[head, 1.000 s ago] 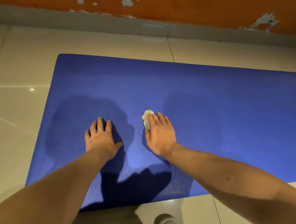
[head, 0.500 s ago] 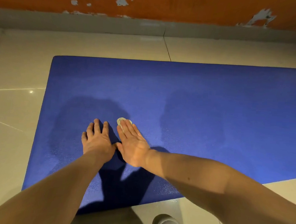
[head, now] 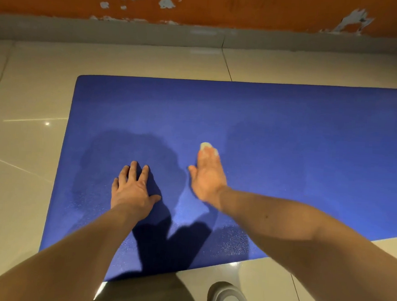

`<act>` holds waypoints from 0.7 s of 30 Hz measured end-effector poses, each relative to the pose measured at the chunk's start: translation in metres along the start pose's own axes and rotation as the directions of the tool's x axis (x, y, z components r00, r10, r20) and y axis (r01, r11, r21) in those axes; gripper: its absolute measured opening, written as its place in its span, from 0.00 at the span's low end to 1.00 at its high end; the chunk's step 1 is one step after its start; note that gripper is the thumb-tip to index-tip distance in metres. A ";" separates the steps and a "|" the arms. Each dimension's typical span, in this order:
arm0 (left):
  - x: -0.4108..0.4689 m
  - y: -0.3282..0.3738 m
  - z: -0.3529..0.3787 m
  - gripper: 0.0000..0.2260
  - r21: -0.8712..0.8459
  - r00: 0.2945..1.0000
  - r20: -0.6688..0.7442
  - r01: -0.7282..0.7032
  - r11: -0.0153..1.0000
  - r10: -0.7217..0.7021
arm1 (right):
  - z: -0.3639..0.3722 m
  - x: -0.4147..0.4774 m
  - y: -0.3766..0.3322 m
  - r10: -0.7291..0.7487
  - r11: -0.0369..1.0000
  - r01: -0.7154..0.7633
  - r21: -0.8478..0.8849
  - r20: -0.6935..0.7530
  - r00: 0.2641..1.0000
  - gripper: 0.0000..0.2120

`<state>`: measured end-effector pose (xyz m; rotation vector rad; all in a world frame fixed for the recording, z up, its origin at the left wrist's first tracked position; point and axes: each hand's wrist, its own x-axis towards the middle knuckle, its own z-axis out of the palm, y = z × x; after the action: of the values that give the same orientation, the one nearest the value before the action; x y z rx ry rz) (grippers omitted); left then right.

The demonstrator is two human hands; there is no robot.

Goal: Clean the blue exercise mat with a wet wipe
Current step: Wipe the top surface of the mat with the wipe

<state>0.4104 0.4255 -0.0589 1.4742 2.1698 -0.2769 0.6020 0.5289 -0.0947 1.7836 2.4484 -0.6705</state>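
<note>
On the blue mat, the flat right hand is pushing the wet wipe back rightward from the open left hand, widening coverage.

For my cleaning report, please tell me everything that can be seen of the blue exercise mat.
The blue exercise mat lies flat on the pale tiled floor; its left end shows, its right part leaves the frame. The surface looks finely grained, like foam. Darker, damp-looking patches mark it around the hands. The left hand rests on it, fingers spread; the right hand, blurred, presses a small white wet wipe onto it with straight fingers. Arm shadows fall near its front edge.
</note>
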 end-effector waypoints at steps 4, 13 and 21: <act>-0.012 0.002 0.000 0.42 0.032 0.998 0.044 0.042 0.999 -0.043 | 0.034 -0.041 -0.036 -0.263 0.944 0.274 -0.182 0.080 0.961 0.33; -0.032 0.006 0.007 0.48 0.056 0.986 0.147 0.076 0.995 -0.084 | -0.036 0.000 0.076 0.112 0.969 -0.087 -0.232 0.098 0.989 0.33; -0.031 0.009 0.010 0.48 0.037 0.983 0.146 0.103 0.994 -0.108 | 0.033 -0.102 -0.027 -0.300 0.935 0.316 -0.159 0.117 0.947 0.34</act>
<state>0.4305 0.3999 -0.0512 1.3123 2.1351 -0.4427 0.6042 0.4186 -0.0879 1.2907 2.6555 -0.5172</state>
